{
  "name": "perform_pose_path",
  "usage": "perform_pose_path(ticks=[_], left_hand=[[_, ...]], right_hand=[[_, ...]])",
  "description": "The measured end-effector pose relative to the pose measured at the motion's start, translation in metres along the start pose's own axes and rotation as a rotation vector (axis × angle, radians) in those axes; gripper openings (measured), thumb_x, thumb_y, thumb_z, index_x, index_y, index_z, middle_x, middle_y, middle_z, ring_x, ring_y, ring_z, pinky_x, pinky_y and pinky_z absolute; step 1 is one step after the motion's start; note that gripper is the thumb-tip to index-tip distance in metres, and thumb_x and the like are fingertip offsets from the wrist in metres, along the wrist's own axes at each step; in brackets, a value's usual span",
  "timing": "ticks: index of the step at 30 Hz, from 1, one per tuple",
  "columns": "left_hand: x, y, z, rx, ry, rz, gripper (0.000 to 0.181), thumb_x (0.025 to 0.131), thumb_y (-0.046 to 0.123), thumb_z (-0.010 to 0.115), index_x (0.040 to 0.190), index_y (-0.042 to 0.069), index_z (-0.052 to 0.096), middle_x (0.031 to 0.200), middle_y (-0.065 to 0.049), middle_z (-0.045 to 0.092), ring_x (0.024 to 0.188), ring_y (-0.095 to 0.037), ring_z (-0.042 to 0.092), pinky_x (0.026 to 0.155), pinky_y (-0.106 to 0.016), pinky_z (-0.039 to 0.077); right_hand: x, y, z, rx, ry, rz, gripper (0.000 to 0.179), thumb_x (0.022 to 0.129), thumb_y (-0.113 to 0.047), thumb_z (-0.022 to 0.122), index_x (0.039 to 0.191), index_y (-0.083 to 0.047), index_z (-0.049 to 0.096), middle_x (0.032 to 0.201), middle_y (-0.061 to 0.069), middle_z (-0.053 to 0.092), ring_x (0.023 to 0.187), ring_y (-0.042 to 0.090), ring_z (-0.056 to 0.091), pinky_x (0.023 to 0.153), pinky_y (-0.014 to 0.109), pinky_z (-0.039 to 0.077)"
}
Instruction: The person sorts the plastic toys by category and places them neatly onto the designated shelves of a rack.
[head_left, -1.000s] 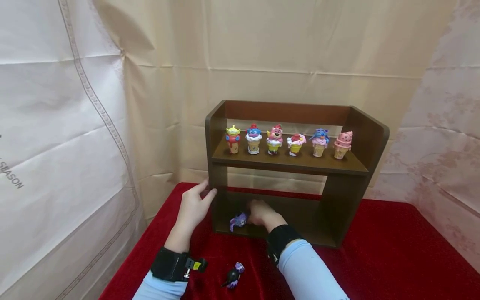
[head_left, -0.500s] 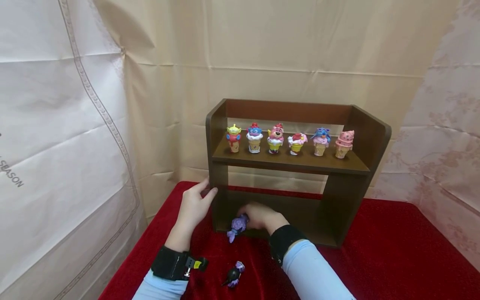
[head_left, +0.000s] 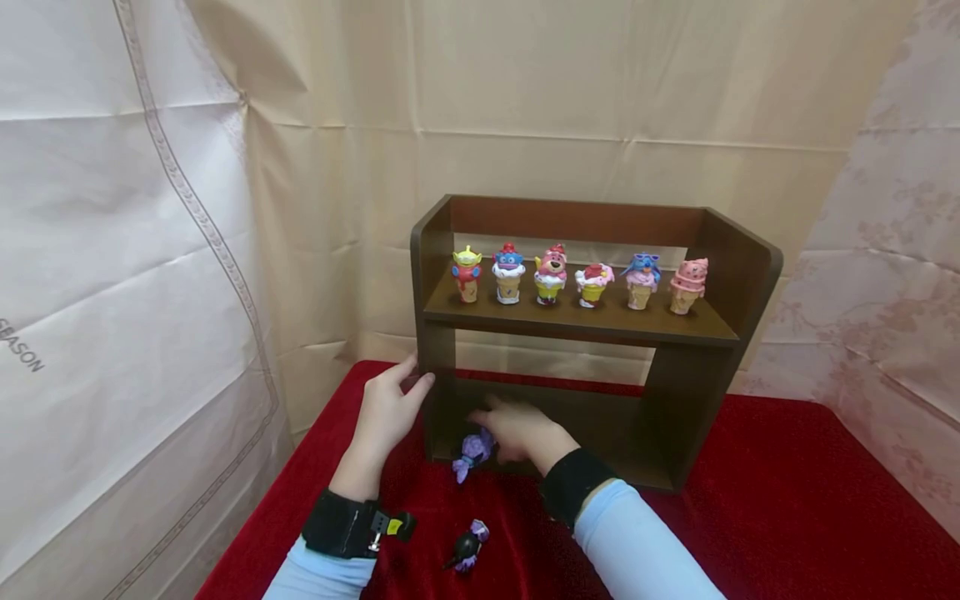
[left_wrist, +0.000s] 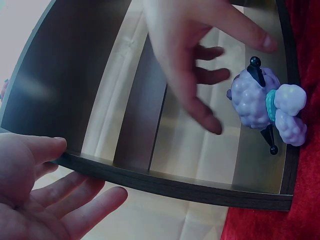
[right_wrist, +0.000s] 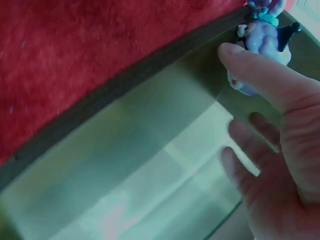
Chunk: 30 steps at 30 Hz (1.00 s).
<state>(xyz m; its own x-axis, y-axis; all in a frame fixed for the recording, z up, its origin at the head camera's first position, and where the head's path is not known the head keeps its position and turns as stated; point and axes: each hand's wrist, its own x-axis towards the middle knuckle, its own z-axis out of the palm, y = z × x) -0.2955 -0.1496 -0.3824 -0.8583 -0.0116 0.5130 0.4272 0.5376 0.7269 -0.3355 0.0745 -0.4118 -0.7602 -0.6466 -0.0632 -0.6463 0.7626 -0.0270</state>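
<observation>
A lilac, curly-textured figurine (head_left: pixel 472 452) with black pointed ears and a teal collar sits at the front left of the lower shelf, its end over the front edge. My right hand (head_left: pixel 521 429) is beside it, fingers and thumb spread; the left wrist view shows a gap between this hand (left_wrist: pixel 192 55) and the figurine (left_wrist: pixel 255 100). At the left side panel of the brown shelf unit (head_left: pixel 600 329), my left hand (head_left: pixel 390 408) rests with thumb at the front edge and fairly straight fingers along the outside. A black-and-purple figurine (head_left: pixel 467 547) lies on the red cloth between my forearms.
Several ice-cream-cone figurines stand in a row on the upper shelf, from a green-headed one (head_left: pixel 467 275) at left to a pink one (head_left: pixel 687 287) at right. Red cloth (head_left: pixel 787 500) covers the table; a beige curtain (head_left: pixel 562 100) hangs behind.
The lilac figurine has turned and shifted toward the front edge of the lower shelf. My right hand moved left with it, then its fingers spread away. My left hand stays at the panel.
</observation>
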Motion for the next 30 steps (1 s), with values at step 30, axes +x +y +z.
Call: perform_pose_path(ticks=[30], left_hand=[[0.000,-0.001,-0.001,-0.015,-0.010,-0.020,0.048,0.099,0.018,0.069,0.146,0.012,0.058,0.135,-0.014,0.065,0.113,-0.030,0.068,0.086,-0.045,0.059]], right_hand=[[0.007,-0.013,0.015,-0.180,0.108,-0.153,0.030,0.089,-0.014,0.079,0.116,-0.021,0.069,0.105,0.002,0.065,0.081,0.015,0.064,0.067,0.028,0.055]])
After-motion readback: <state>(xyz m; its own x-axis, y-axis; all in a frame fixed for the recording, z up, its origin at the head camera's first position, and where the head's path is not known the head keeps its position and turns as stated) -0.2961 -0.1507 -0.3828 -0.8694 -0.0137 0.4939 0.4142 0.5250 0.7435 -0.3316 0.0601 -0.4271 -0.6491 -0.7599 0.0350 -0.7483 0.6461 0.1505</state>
